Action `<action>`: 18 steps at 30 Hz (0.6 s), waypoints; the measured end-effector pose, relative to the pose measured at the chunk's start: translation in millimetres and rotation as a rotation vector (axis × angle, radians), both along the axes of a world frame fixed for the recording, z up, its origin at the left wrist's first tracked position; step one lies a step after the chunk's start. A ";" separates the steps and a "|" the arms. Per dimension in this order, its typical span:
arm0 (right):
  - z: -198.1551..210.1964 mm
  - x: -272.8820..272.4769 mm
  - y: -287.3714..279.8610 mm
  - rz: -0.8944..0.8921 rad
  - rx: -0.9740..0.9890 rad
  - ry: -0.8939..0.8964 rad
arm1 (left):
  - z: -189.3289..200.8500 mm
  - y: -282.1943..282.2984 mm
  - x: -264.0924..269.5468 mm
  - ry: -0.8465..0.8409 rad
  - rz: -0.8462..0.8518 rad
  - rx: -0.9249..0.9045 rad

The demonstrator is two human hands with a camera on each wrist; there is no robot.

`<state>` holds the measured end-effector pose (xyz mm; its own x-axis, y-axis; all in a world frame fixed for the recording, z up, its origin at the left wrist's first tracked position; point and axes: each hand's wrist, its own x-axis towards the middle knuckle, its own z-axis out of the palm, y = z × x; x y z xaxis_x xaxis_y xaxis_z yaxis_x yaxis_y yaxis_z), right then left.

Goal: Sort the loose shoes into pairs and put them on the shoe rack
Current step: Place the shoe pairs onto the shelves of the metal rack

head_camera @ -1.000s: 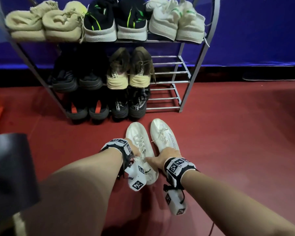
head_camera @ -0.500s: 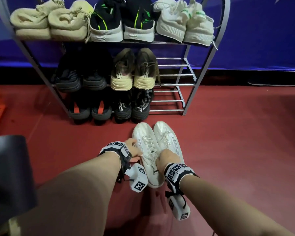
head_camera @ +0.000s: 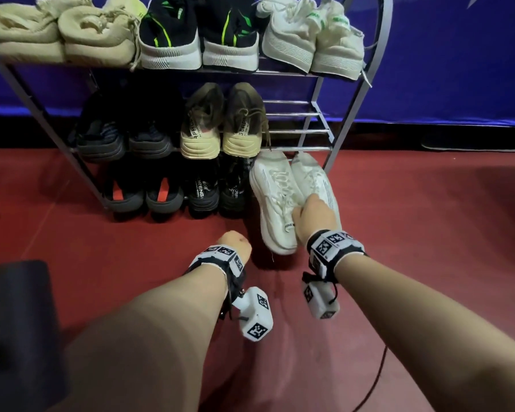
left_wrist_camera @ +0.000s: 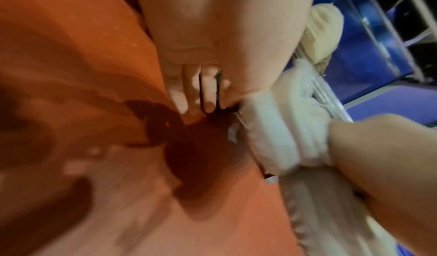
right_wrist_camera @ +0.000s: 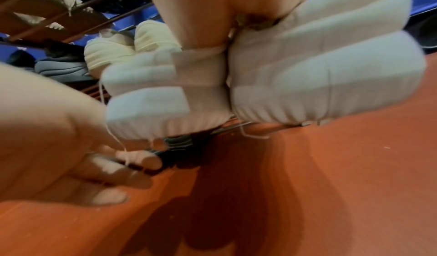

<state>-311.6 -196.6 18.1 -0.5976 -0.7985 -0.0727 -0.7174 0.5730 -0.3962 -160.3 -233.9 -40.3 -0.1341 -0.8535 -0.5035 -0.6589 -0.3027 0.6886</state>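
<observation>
A pair of white lace-up shoes (head_camera: 280,197) hangs side by side, toes pointing at the right end of the rack's bottom shelf, heels off the red floor. My right hand (head_camera: 312,215) grips both shoes at their collars. The right wrist view shows the two white heels (right_wrist_camera: 307,77) pressed together under that hand (right_wrist_camera: 201,17). My left hand (head_camera: 235,242) hovers low over the floor, left of the shoes, holding nothing. Its fingers (left_wrist_camera: 187,93) hang relaxed, also visible in the right wrist view (right_wrist_camera: 113,168). The metal shoe rack (head_camera: 348,114) stands ahead.
The rack holds beige, black-green and white pairs on top, black and brown pairs (head_camera: 220,123) in the middle, two dark pairs (head_camera: 173,191) at the bottom. Bare bars (head_camera: 295,123) show at the middle shelf's right end. A dark object (head_camera: 12,322) sits lower left; a cable (head_camera: 375,379) trails on the floor.
My right hand gathered both white shoes off the floor and carried them forward and right, up to the rack's bottom shelf. My left hand let go of the left shoe and stayed behind.
</observation>
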 end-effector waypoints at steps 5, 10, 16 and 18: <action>-6.8 11.3 -45.2 0.004 0.025 -0.037 | 26.8 -20.0 -13.8 -0.070 0.034 -0.141; -1.8 6.9 -80.8 -0.021 -0.004 -0.027 | 19.1 -45.3 -7.9 -0.020 0.103 -0.140; 3.0 -19.4 -125.5 -0.059 -0.014 -0.049 | 12.3 -62.7 -19.6 0.058 0.116 -0.154; -4.2 -26.0 -129.6 -0.061 0.010 -0.065 | 15.3 -67.2 -23.5 0.031 0.094 -0.215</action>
<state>-337.6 -326.2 13.9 -0.6391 -0.7595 -0.1213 -0.6537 0.6194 -0.4348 -183.7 -301.0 -25.0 -0.0615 -0.9501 -0.3059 -0.6126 -0.2060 0.7630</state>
